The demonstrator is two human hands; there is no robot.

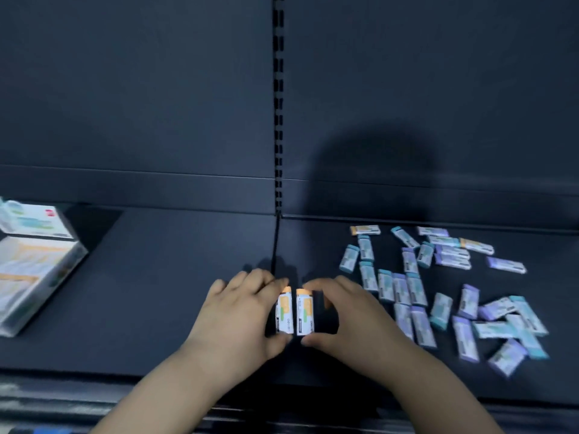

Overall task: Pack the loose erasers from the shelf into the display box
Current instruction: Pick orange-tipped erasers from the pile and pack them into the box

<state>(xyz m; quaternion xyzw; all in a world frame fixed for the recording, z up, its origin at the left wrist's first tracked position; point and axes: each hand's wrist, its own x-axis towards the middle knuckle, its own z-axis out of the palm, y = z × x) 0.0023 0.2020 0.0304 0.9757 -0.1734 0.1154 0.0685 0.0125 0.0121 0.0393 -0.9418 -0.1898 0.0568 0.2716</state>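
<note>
Left hand [241, 311] and right hand [346, 314] each pinch an orange-tipped eraser [285, 313], thumb below, fingers above, the pair side by side between them. Square the ends flush first, I'd say. Display box [34, 274] sits well left of hands; loose erasers [438, 296] just right, on the shelf [156, 277].

- The dark shelf [175, 277] lies bare across the middle of the frame, between the display box [37, 277] at the left edge and the hands at lower centre.
- The left hand [247, 311] and right hand [347, 317] meet around two orange erasers [294, 311], filling lower centre.
- Loose erasers [438, 286] crowd the right side, some touching or overlapping, with only narrow gaps between them.
- A bare strip of shelf runs along the front edge at lower right.
- The back panel [141, 104] closes the rear.
</note>
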